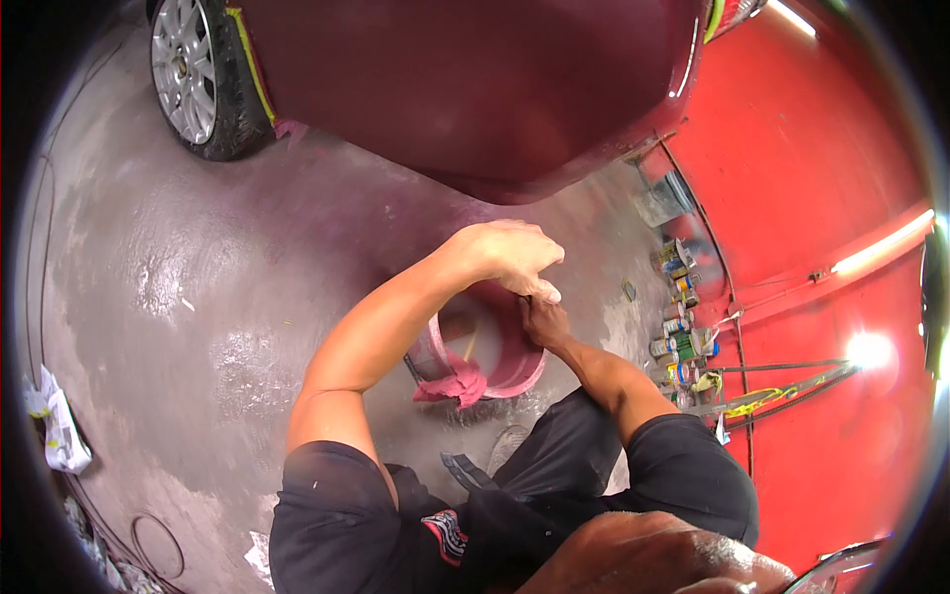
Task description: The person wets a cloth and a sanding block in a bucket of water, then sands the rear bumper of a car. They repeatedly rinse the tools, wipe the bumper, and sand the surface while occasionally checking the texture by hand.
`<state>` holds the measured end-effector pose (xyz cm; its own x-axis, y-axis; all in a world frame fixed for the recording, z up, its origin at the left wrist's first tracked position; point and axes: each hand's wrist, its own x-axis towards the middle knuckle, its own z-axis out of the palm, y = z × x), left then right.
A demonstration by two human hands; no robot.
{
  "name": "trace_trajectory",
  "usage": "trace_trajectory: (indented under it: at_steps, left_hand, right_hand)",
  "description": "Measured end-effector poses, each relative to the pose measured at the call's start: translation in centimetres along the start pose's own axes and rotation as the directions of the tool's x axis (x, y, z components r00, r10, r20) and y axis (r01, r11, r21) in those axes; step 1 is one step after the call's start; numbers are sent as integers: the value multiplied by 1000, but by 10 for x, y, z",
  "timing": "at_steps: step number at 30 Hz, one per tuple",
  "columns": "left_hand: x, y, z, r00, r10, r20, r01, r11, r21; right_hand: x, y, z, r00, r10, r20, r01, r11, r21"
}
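Observation:
A pink bucket (520,371) stands on the wet floor in front of my knees. A wet pink cloth (453,386) hangs over its near rim, and a thin stick (469,346) leans inside it. My left hand (510,255) hovers over the bucket's far rim with its fingers bunched and pointing down. My right hand (544,322) sits just below it at that rim, fingers curled on the edge. The fingertips of both hands meet there. Anything pinched between them is hidden.
A dark red car body (475,89) hangs over the bucket, with its wheel (193,74) at the top left and yellow tape along the arch. Several small cans (681,337) line the base of the red wall (821,198). Crumpled rags (54,426) lie at the left.

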<state>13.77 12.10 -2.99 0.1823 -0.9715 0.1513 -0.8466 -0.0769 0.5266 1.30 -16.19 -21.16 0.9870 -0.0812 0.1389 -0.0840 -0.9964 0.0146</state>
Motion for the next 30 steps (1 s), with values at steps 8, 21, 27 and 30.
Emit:
trace_trajectory:
  at_steps: [8, 21, 27, 30]
  left_hand:
    - [0, 0, 0, 1000, 11, -28, -11, 1000, -10]
    - [1, 6, -4, 1000, -12, 13, 12, 999, 36]
    - [-1, 6, -5, 999, -29, 37, 29, 1000, 2]
    - [2, 4, -3, 1000, -3, 23, 2, 1000, 21]
  right_hand:
    - [1, 0, 0, 1000, 12, 13, -12, 1000, -25]
    - [2, -16, -12, 999, -27, 33, 28, 999, -28]
    - [2, -17, -15, 997, -76, -7, 77, 997, 25]
    - [2, -19, -18, 998, -63, 10, 63, 998, 17]
